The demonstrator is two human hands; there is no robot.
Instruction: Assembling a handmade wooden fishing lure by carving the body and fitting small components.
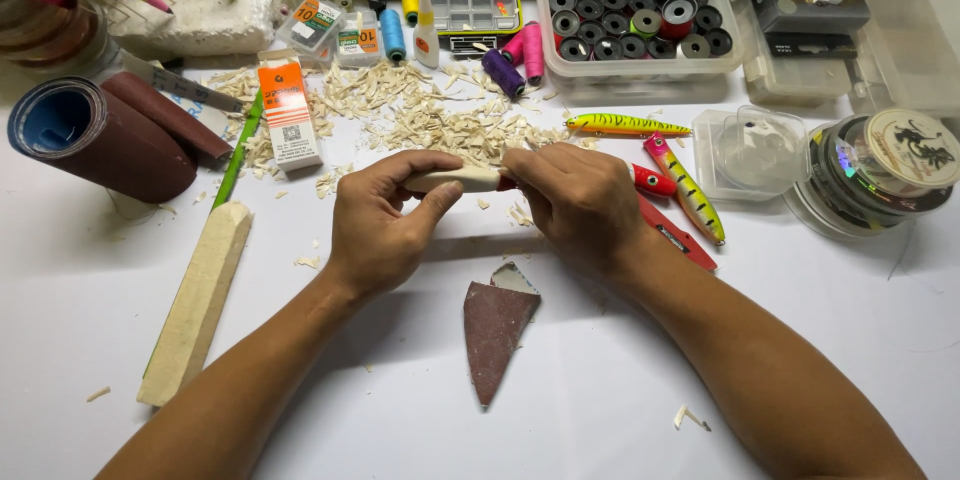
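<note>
Gripping the pale wood blank (455, 179) above the desk (400, 410), left hand (380, 225) fingers clamped on it, right hand (580, 202) fingers closed at its red-tipped end; shaping apparently underway, next stroke needing steady hold.

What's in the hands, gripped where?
Left hand grips a pale carved wooden blank at its left end; right hand covers its right end. Any tool there is hidden.

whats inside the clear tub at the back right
The clear tub is filled with black round spools, and a few red-marked ones lie among them. Only the top layer shows; anything underneath is covered.
</note>
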